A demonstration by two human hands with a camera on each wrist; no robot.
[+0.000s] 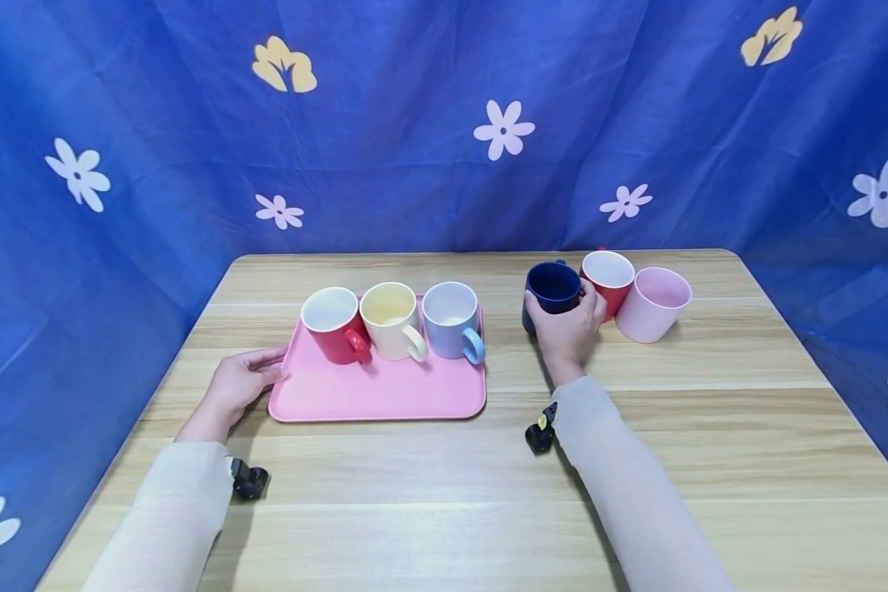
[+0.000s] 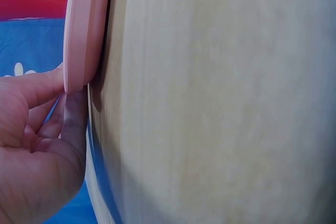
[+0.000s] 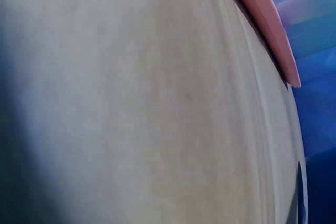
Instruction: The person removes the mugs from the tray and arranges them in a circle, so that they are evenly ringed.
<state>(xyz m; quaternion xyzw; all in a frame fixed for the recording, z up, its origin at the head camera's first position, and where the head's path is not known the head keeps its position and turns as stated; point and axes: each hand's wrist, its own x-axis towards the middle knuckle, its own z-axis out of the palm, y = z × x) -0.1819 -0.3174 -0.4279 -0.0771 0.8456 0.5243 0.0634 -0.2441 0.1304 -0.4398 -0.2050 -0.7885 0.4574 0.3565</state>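
Observation:
My left hand (image 1: 240, 382) pinches the left rim of a pink tray (image 1: 385, 399). In the left wrist view the thumb lies on one side of the tray's rim (image 2: 84, 40) and the fingers on the other. A red mug (image 1: 336, 333), a cream mug (image 1: 390, 325) and a light blue mug (image 1: 450, 321) stand in a row on the tray, handles toward the front right. To the right of the tray, my right hand (image 1: 566, 337) grips a dark blue mug (image 1: 552, 284), thumb on its left side and fingers round its right. The mug is upright.
Right behind the right hand's fingers stands a second red mug (image 1: 612, 284), white inside. A pink mug (image 1: 653, 306) is close beside it on the wooden table (image 1: 414, 510). A blue flowered curtain (image 1: 414, 164) hangs along the table's back and sides.

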